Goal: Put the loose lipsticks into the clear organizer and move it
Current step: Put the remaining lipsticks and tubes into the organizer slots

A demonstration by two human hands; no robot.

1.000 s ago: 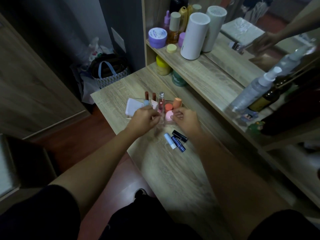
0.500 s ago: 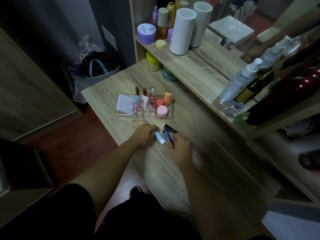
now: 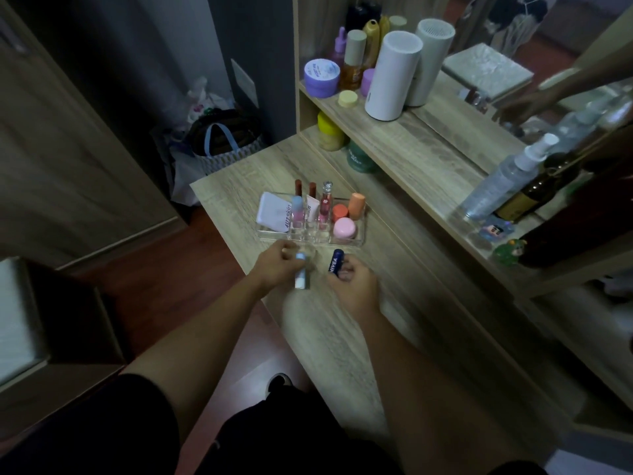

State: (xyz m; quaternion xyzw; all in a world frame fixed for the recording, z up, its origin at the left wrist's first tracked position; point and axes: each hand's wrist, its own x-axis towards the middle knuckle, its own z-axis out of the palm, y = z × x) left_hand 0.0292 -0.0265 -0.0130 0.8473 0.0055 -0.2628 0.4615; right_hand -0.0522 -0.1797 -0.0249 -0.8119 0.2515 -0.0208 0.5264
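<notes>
Left hand: my left hand (image 3: 279, 265) is closed round a pale blue stick (image 3: 300, 271), lifted just near of the organizer.
Right hand: my right hand (image 3: 352, 286) grips a navy stick (image 3: 334, 263), cap pointing far; whether it hides a third stick I cannot tell.
Organizer: the organizer (image 3: 346, 242) sits on the desk (image 3: 342, 337), just beyond both hands, already holding upright tubes, a white compact (image 3: 273, 211) at the left and a pink pot (image 3: 344, 228) at the right.
Handling, sticks: I judge them light, stiff and smooth, so likely to slip; I hold mid-barrel and drop them in end first.
Handling, organizer: hard clear plastic, light, probably brittle, and top-heavy with tall tubes. I would take it by both short ends, low, and keep it level.
Free slots: the near slots in the middle look open, though the clear walls are hard to read.
Obstacles: the standing tubes crowd the slots, and a knock may tip them.
Surroundings: the shelf (image 3: 428, 156) to the right carries bottles, well apart.
</notes>
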